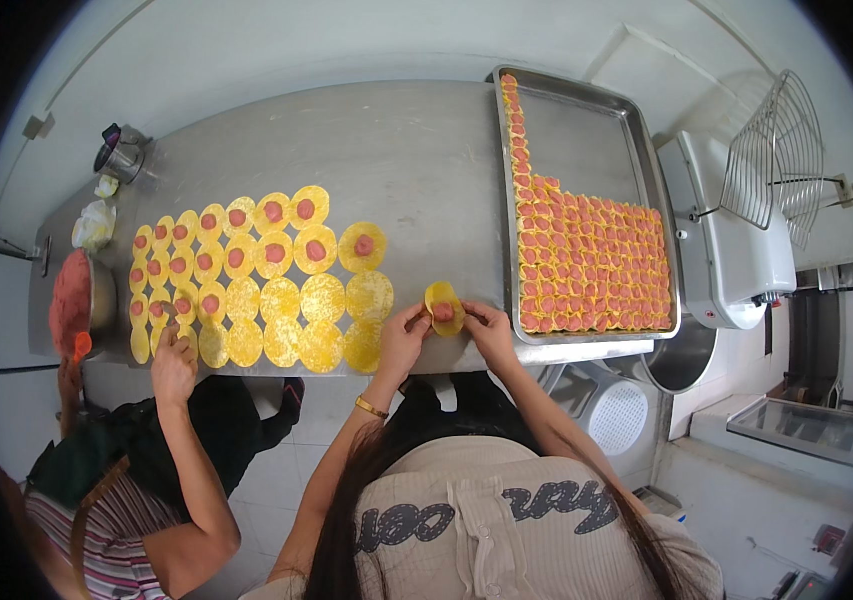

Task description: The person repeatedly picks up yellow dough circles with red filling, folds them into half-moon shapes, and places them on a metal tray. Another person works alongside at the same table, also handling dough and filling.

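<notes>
In front of me, just over the steel table [396, 150], a round yellow dumpling wrapper [437, 293] with a lump of pink meat filling [443, 312] is held between both hands. The fingertips of my left hand [405, 335] pinch its left edge; those of my right hand [490, 335] pinch the right edge. To the left lie rows of yellow wrappers [322, 299], partly overlapping. Many carry a pink lump in the middle, while several nearer ones are bare. On the right, a steel tray [576, 110] holds tight rows of filled dumplings [591, 260] with open pink tops.
At the left, a co-worker's hand [174, 362] reaches over the nearest wrappers. Beside it stands a metal bowl [103, 300] heaped with pink meat [70, 300], near an orange utensil [82, 346]. A white appliance [721, 200] and a wire rack [761, 150] flank the tray.
</notes>
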Demonstrator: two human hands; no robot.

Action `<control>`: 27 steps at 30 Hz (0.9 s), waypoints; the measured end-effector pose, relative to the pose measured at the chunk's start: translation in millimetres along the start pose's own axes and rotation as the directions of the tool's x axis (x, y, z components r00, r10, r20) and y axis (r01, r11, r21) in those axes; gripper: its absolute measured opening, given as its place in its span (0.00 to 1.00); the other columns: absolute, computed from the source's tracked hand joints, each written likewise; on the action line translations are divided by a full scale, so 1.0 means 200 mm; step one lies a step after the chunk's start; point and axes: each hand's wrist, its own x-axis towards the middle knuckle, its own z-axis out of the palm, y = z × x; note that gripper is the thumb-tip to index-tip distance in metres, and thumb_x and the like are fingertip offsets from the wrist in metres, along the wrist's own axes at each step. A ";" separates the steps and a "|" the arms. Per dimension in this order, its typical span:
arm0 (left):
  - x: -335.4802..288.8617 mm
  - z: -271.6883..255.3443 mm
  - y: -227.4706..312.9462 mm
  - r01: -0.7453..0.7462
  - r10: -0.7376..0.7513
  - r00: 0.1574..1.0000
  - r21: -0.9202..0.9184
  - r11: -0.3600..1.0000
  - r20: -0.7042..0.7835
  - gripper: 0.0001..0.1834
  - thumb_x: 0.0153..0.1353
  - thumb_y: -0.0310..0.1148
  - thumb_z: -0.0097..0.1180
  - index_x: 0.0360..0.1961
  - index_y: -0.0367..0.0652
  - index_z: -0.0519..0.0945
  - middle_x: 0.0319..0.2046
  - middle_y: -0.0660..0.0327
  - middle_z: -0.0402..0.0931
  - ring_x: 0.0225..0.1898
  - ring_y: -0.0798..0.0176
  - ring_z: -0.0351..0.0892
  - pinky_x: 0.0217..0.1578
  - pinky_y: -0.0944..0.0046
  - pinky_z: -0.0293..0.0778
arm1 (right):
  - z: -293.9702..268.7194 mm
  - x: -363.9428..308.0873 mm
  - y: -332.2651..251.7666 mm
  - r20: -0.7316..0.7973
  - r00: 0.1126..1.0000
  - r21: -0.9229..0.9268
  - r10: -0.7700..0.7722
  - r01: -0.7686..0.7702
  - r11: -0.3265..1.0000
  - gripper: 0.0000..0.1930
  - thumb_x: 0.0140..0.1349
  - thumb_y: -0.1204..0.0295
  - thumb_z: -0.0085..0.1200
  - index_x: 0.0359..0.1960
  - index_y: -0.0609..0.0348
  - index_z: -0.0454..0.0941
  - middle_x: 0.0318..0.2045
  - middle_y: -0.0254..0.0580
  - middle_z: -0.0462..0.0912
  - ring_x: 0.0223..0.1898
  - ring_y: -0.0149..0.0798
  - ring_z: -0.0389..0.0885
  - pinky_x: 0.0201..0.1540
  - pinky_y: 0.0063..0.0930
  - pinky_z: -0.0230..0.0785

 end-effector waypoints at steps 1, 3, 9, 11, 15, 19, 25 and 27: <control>0.00 0.00 0.01 -0.017 0.017 1.000 0.032 0.999 -0.003 0.16 0.63 0.23 0.51 0.52 0.31 0.73 0.44 0.57 0.76 0.42 0.65 0.78 0.43 0.68 0.77 | -0.01 -0.01 -0.01 0.033 0.999 0.071 0.028 -0.030 0.997 0.16 0.59 0.80 0.46 0.49 0.71 0.76 0.40 0.40 0.81 0.40 0.28 0.78 0.42 0.19 0.69; 0.01 0.01 0.02 -0.018 0.019 1.000 -0.042 0.999 0.020 0.17 0.62 0.24 0.52 0.53 0.31 0.72 0.45 0.57 0.75 0.43 0.65 0.77 0.44 0.67 0.78 | -0.01 -0.01 -0.04 0.070 0.997 0.267 0.029 -0.047 0.963 0.16 0.59 0.81 0.47 0.50 0.70 0.75 0.41 0.41 0.81 0.40 0.28 0.78 0.43 0.19 0.70; 0.01 0.02 0.10 -0.016 0.026 0.998 -0.155 0.988 0.059 0.16 0.61 0.24 0.55 0.50 0.32 0.73 0.43 0.60 0.74 0.44 0.64 0.77 0.43 0.65 0.79 | -0.01 -0.01 -0.11 0.092 0.992 0.257 -0.089 0.063 0.964 0.14 0.59 0.80 0.53 0.47 0.69 0.76 0.41 0.43 0.81 0.42 0.31 0.79 0.46 0.23 0.72; 0.01 0.04 0.13 0.020 -0.018 1.000 -0.145 0.989 0.014 0.13 0.60 0.25 0.56 0.47 0.34 0.74 0.42 0.61 0.74 0.44 0.65 0.77 0.43 0.66 0.79 | 0.00 0.00 -0.13 0.062 0.995 0.279 -0.078 0.058 0.959 0.12 0.58 0.80 0.54 0.45 0.69 0.77 0.42 0.44 0.81 0.43 0.31 0.79 0.47 0.24 0.73; 0.00 0.06 0.15 0.003 -0.014 0.999 -0.305 0.952 -0.033 0.05 0.59 0.27 0.59 0.36 0.40 0.75 0.36 0.66 0.74 0.39 0.73 0.76 0.39 0.71 0.78 | 0.00 -0.01 -0.19 0.034 0.998 0.275 -0.058 0.047 0.960 0.10 0.60 0.78 0.54 0.42 0.68 0.77 0.39 0.41 0.82 0.41 0.29 0.80 0.46 0.22 0.72; 0.00 0.06 0.13 -0.002 0.002 1.000 -0.348 0.937 0.002 0.06 0.59 0.26 0.59 0.33 0.42 0.73 0.36 0.66 0.73 0.38 0.73 0.75 0.41 0.70 0.77 | 0.02 -0.05 -0.23 0.024 0.987 0.427 -0.156 0.131 0.894 0.09 0.60 0.78 0.55 0.41 0.68 0.77 0.38 0.40 0.82 0.41 0.29 0.79 0.45 0.21 0.71; -0.03 0.06 0.14 -0.079 0.092 0.994 -0.210 0.975 0.053 0.10 0.57 0.24 0.60 0.37 0.40 0.72 0.40 0.64 0.72 0.45 0.69 0.73 0.44 0.69 0.76 | -0.02 -0.01 -0.19 -0.009 0.999 0.010 -0.045 0.045 0.999 0.09 0.55 0.79 0.59 0.39 0.65 0.80 0.40 0.41 0.82 0.40 0.30 0.80 0.41 0.23 0.72; -0.06 0.07 0.15 -0.117 0.138 0.989 -0.277 0.954 0.057 0.12 0.56 0.23 0.61 0.40 0.39 0.72 0.41 0.63 0.72 0.47 0.69 0.73 0.44 0.69 0.75 | -0.06 0.01 -0.18 -0.008 0.983 -0.062 -0.186 0.185 0.981 0.11 0.53 0.80 0.60 0.39 0.65 0.80 0.36 0.40 0.82 0.39 0.30 0.80 0.40 0.23 0.72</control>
